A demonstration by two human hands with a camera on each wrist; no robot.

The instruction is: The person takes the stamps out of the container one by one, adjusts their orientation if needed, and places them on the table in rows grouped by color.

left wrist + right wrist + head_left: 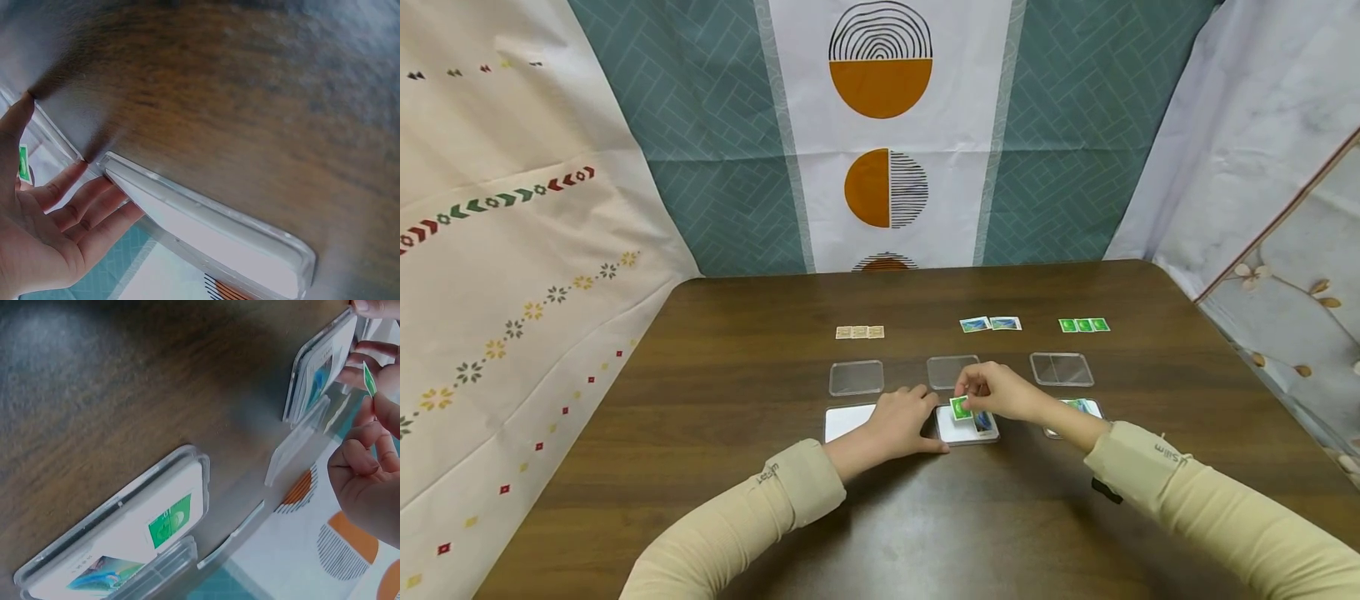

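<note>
My right hand [1000,392] pinches a small green stamp [961,408] between thumb and fingertips, holding it over the white middle case [953,432]. On that case's right part lies a blue picture stamp [982,422]. My left hand [898,423] spans the middle case's left side, thumb at the near corner and fingers fairly straight. In the left wrist view, the other fingers of that hand reach the end of the left white case [206,231]. Under my right forearm sits the right case [125,550], bearing a green stamp [170,520] and a blue picture stamp [105,573].
Three clear lids lie behind the cases: left [857,377], middle [951,367] and right [1062,369]. Farther back are rows of brown stamps [860,332], blue picture stamps [990,324] and green stamps [1083,325]. Patterned cloth [887,133] hangs beyond the wooden table [722,358].
</note>
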